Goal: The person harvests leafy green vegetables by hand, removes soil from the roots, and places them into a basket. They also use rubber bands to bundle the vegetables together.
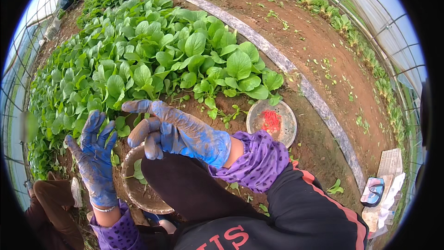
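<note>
My left hand [95, 159], in a muddy blue glove, is raised with its fingers spread and nothing in it. To its right my right hand [177, 133], gloved the same way, reaches across my knee with its fingers apart, also holding nothing. Just below both hands, a round mud-caked basin [142, 196] is partly hidden by my knee; a loose green leaf [138, 171] lies in it. Dense leafy greens [194, 48] grow in the soil ahead. A plastic colander [288, 125] past my right wrist holds a small heap of red ties [270, 119].
A grey cloth strip [263, 43] curves along the bed's right side. Beyond it, bundled greens [353, 38] line the bare soil [333, 66]. A crate [390, 162] and a pouch [372, 191] sit at right. One person [55, 208] is close at left; several others crouch farther off.
</note>
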